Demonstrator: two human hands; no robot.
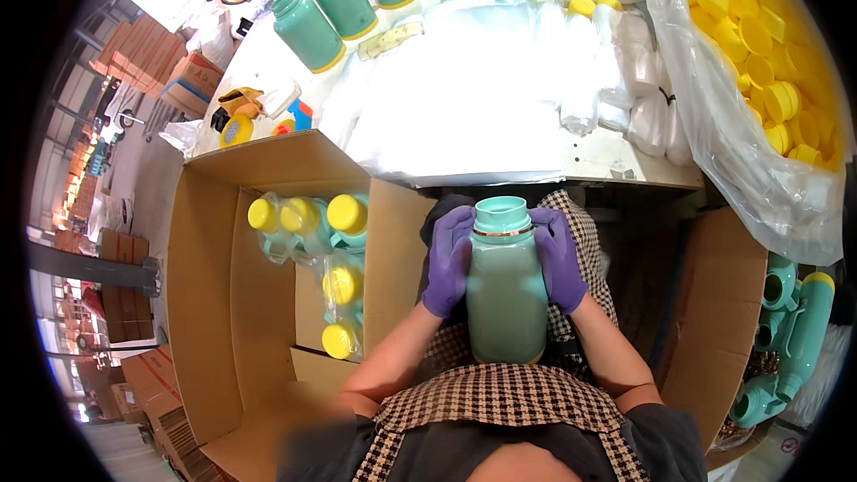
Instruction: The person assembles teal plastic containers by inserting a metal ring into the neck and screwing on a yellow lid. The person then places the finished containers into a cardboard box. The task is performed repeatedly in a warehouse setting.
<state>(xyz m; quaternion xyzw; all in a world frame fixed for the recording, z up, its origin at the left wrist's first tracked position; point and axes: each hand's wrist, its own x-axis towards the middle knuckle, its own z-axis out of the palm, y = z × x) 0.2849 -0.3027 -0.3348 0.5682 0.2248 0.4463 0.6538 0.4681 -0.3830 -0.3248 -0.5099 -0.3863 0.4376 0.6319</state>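
A teal thermos flask point(507, 299) with an uncapped round mouth and a thin copper-coloured band at its neck stands upright on my lap. My left hand point(449, 259), in a purple glove, is wrapped round the flask's left shoulder. On the opposite side my right hand point(559, 259), gloved the same way, presses against the shoulder. The flask's base rests against my checked apron point(500, 393). To the left an open cardboard box point(207, 303) holds several teal flasks with yellow lids point(339, 286), wrapped in clear plastic.
Several teal flasks point(308, 31) stand along the back of the white table point(446, 98). Plastic bags point(580, 71) lie on it. A plastic-lined box of yellow lids point(759, 54) is at the upper right. More flasks point(803, 339) lie in a box at the right.
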